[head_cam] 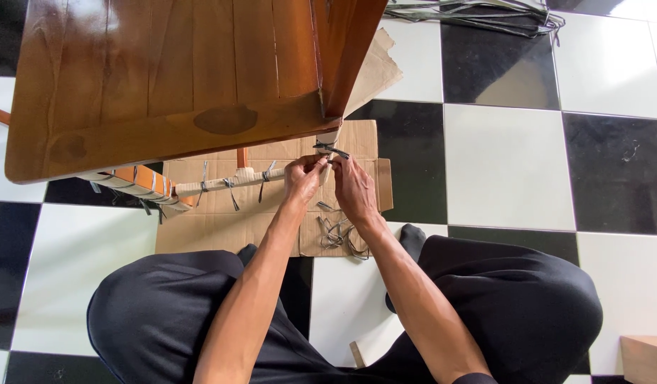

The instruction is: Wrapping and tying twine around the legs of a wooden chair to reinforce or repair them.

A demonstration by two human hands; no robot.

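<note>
A brown wooden table (165, 78) stands over a black and white tiled floor. Below its top, a rung wrapped in pale paper (222, 183) is bound with several grey ties. My left hand (303, 178) and my right hand (351, 186) meet at the wrapped table leg (328, 142) under the corner. Both pinch a grey tie (331, 149) knotted around that leg. I sit cross-legged in black trousers on the floor.
A flattened cardboard sheet (229, 220) lies under the table. Loose grey ties (335, 233) sit on it near my right wrist. A bundle of grey straps (478, 14) lies at the far top. A wooden block (645, 355) is at the bottom right.
</note>
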